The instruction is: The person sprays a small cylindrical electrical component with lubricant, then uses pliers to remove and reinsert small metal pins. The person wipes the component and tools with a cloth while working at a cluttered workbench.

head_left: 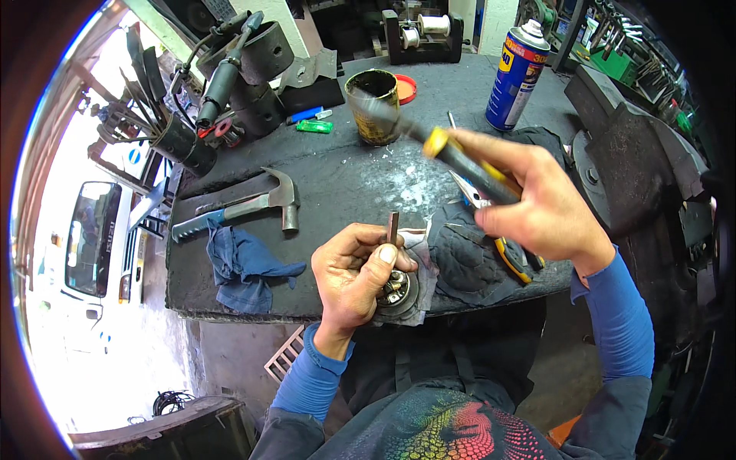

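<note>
My left hand (346, 277) pinches a short steel punch (393, 224) upright between thumb and fingers. Its lower end is hidden behind the hand, above a round metal part (400, 300) with a recessed, bright inside. That part lies at the bench's near edge on a grey cloth (427, 290). Raised to the right, my right hand (540, 201) grips a hammer (477, 175) by its black and yellow handle. The hammer's head is smeared by motion and passes in front of a dirty open can (368, 129). Hammer and punch are apart.
On the dark bench (337, 180) lie a claw hammer (268, 201), a blue rag (244, 264), a dark rag (468, 261), yellow-black pliers (515, 261) and a green lighter (314, 126). A blue spray can (517, 77) stands far right. Heavy metal cylinders (264, 57) occupy the back left.
</note>
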Demonstrator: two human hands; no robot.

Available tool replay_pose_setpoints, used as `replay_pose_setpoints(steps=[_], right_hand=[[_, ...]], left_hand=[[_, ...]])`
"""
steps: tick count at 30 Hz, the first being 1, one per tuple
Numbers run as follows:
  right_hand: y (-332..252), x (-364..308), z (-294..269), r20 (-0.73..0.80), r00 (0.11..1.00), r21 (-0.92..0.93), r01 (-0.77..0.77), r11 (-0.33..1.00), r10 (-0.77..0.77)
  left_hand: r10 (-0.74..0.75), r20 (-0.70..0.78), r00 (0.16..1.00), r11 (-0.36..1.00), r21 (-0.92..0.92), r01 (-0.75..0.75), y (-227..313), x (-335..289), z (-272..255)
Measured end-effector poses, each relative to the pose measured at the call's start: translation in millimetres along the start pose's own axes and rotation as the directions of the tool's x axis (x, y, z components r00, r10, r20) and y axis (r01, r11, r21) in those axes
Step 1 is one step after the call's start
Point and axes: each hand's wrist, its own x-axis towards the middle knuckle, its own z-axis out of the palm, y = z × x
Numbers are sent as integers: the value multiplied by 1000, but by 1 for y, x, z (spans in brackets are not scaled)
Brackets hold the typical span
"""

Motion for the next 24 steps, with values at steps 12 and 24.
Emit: replay_pose_setpoints(steps=[12, 24], right_hand=[[13, -37, 3, -203, 967, 193, -115, 975, 154], [16, -118, 81, -211, 882, 729, -146, 669, 422]], left_hand=[[-37, -67, 997, 979, -204, 23, 4, 3, -1], [-163, 168, 972, 981, -74, 177, -3, 11, -5]])
